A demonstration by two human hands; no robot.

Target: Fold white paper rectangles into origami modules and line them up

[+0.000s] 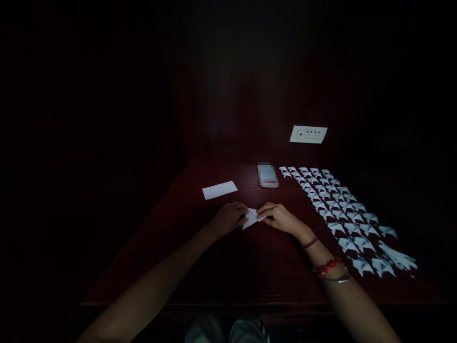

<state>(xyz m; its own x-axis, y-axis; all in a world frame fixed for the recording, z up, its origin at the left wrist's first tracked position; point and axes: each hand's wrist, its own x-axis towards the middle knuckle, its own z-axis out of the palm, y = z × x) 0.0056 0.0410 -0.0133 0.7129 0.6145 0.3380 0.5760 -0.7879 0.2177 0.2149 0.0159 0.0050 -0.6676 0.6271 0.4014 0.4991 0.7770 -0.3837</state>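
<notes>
While left hand [231, 217] and right hand [278, 216], nearly closed, pinch part-folded paper [251, 216], seemingly finished pieces [333, 205] line the right tabletop [250, 271] edge; one strip [219, 190] lies unfolded.

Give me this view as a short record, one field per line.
Left hand: fingers on left part of folded paper
Right hand: fingers on its right part
Beyond hands: flat paper, phone
Table, right side: rows of folded pieces, white strips near the front
Wall: socket panel
Light: dim
</notes>
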